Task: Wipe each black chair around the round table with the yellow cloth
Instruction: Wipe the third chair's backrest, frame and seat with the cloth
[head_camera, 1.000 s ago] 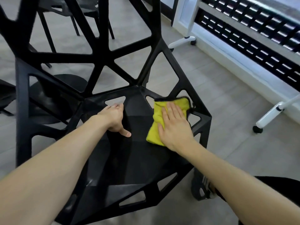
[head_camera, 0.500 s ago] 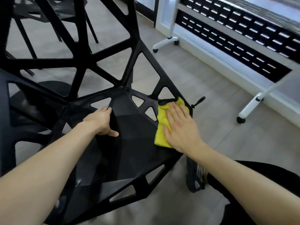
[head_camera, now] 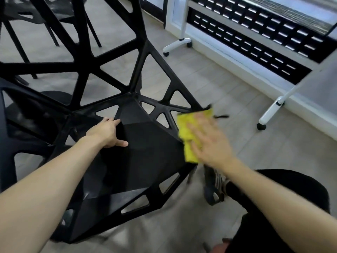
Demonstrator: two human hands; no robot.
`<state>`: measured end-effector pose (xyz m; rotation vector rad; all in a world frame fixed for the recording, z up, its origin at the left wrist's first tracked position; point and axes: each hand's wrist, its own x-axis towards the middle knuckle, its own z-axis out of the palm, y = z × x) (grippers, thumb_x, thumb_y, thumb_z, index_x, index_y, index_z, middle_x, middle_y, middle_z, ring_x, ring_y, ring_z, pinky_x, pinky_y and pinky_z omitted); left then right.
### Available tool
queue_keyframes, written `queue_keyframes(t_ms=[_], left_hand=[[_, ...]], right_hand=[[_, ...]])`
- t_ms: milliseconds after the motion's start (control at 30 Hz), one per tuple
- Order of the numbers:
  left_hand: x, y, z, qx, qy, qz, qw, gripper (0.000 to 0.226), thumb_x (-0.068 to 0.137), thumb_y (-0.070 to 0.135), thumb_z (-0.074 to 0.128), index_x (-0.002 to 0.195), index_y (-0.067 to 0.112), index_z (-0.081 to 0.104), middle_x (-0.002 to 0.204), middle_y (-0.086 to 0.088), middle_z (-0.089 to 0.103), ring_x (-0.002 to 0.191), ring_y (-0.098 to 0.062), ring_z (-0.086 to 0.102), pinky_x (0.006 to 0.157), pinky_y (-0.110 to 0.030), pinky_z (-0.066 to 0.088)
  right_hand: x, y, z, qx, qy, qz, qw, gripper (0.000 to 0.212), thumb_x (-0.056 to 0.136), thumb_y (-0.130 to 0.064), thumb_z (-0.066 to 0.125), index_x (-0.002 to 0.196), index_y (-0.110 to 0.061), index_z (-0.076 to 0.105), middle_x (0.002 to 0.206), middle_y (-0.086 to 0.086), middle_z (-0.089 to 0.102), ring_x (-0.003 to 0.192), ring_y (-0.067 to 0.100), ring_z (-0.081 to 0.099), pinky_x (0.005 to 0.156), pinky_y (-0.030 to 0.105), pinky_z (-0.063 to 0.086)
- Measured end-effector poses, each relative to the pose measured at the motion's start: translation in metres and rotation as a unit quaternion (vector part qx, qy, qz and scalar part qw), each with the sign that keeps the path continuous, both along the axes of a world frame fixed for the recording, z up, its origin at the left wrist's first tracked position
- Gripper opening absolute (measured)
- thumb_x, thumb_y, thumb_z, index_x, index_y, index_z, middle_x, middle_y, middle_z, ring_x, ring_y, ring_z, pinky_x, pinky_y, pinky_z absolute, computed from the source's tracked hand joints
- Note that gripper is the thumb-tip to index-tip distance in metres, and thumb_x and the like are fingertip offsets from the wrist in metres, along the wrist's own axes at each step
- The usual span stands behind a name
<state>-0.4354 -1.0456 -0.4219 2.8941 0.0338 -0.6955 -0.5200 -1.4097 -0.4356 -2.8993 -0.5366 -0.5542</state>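
A black chair (head_camera: 145,152) with an angular cut-out frame fills the middle of the view, its backrest rising to the upper left. The folded yellow cloth (head_camera: 187,132) lies on the seat's right edge. My right hand (head_camera: 211,143) lies flat on the cloth with straight fingers, blurred by motion. My left hand (head_camera: 106,133) rests on the seat's back left part, fingers at the rim of a triangular opening and thumb pointing right.
More black chairs (head_camera: 27,17) stand at the upper left. A white wheeled frame (head_camera: 271,114) and a wall with a black grille (head_camera: 255,42) run along the right. My dark-clothed leg (head_camera: 273,207) and a shoe sit beside the chair's right front corner. The floor is grey.
My right hand has slid the cloth from the inner seat out to the seat's right edge. My left hand stays on the seat. The view has shifted left and down.
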Motion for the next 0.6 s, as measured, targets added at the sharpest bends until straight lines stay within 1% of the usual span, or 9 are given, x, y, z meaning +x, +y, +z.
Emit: queue_keyframes(t_ms=[67,133,200,267,367,400,467,533,600], left_hand=[[-0.001,-0.004,0.007,0.017,0.006,-0.003,1.000,0.121,0.072,0.063,0.093,0.169,0.027,0.030,0.166,-0.008,0.038,0.157,-0.029,0.036,0.121,-0.053,0.043],[0.002,-0.011,0.011,0.024,0.011,-0.004,1.000,0.118,0.070,0.062,0.095,0.166,0.025,0.035,0.160,-0.011,0.045,0.151,-0.033,0.043,0.119,-0.053,0.045],[-0.001,-0.012,0.010,0.031,0.024,0.010,0.999,0.122,0.065,0.062,0.097,0.165,0.026,0.037,0.157,-0.010,0.050,0.148,-0.034,0.048,0.116,-0.054,0.047],[0.004,-0.007,0.008,0.047,0.024,0.017,0.998,0.126,0.058,0.063,0.100,0.163,0.027,0.041,0.152,-0.007,0.059,0.141,-0.034,0.056,0.111,-0.053,0.052],[0.004,-0.007,0.007,0.038,0.022,0.011,0.999,0.131,0.058,0.062,0.101,0.166,0.028,0.037,0.155,-0.007,0.058,0.142,-0.035,0.056,0.112,-0.052,0.052],[0.000,-0.008,0.011,0.038,0.020,0.015,0.999,0.131,0.059,0.061,0.101,0.167,0.028,0.035,0.158,-0.007,0.055,0.144,-0.035,0.054,0.113,-0.051,0.051],[-0.004,-0.010,0.015,0.028,0.014,0.010,0.999,0.124,0.064,0.059,0.100,0.166,0.027,0.037,0.159,-0.010,0.052,0.146,-0.035,0.051,0.116,-0.049,0.048],[-0.008,-0.012,0.018,0.021,0.017,0.009,1.000,0.115,0.067,0.055,0.100,0.163,0.025,0.042,0.156,-0.013,0.053,0.145,-0.034,0.050,0.115,-0.047,0.047],[-0.011,-0.013,0.019,0.027,0.013,0.008,1.000,0.111,0.068,0.055,0.099,0.160,0.026,0.045,0.153,-0.011,0.057,0.142,-0.033,0.054,0.113,-0.047,0.050]], right_hand=[[0.008,-0.025,-0.009,0.071,0.079,-0.157,0.982,0.069,0.108,-0.058,0.037,0.162,-0.016,0.041,0.166,0.016,0.040,0.155,0.033,0.037,0.126,0.055,0.030],[-0.019,0.003,-0.023,0.261,0.187,-0.289,0.902,0.087,0.100,-0.080,0.011,0.152,-0.022,0.050,0.147,0.018,0.060,0.134,0.038,0.058,0.111,0.051,0.047],[-0.051,0.031,-0.032,0.351,0.213,-0.310,0.857,0.071,0.105,-0.071,0.018,0.144,-0.027,0.057,0.127,0.014,0.071,0.117,0.038,0.066,0.101,0.046,0.051],[-0.061,0.037,-0.034,0.354,0.183,-0.308,0.864,0.054,0.111,-0.054,0.033,0.140,-0.018,0.060,0.121,0.016,0.073,0.113,0.040,0.066,0.094,0.042,0.047],[-0.054,0.026,-0.037,0.324,0.109,-0.316,0.885,0.054,0.110,-0.055,0.035,0.145,-0.019,0.056,0.125,0.013,0.071,0.114,0.038,0.066,0.092,0.041,0.048],[-0.057,0.029,-0.036,0.315,0.079,-0.292,0.900,0.054,0.111,-0.052,0.038,0.151,-0.019,0.053,0.137,0.010,0.067,0.127,0.034,0.062,0.103,0.039,0.047],[-0.069,0.046,-0.035,0.249,0.033,-0.161,0.954,0.050,0.111,-0.035,0.050,0.157,-0.016,0.049,0.159,0.007,0.052,0.152,0.026,0.043,0.126,0.045,0.031],[-0.081,0.060,-0.033,0.172,0.046,0.039,0.983,0.048,0.108,-0.023,0.059,0.155,-0.016,0.053,0.158,0.004,0.053,0.148,0.024,0.046,0.125,0.054,0.030],[-0.070,0.056,-0.021,0.086,0.094,0.183,0.975,0.048,0.107,-0.032,0.061,0.153,-0.021,0.056,0.155,0.001,0.056,0.137,0.025,0.054,0.121,0.050,0.034]])
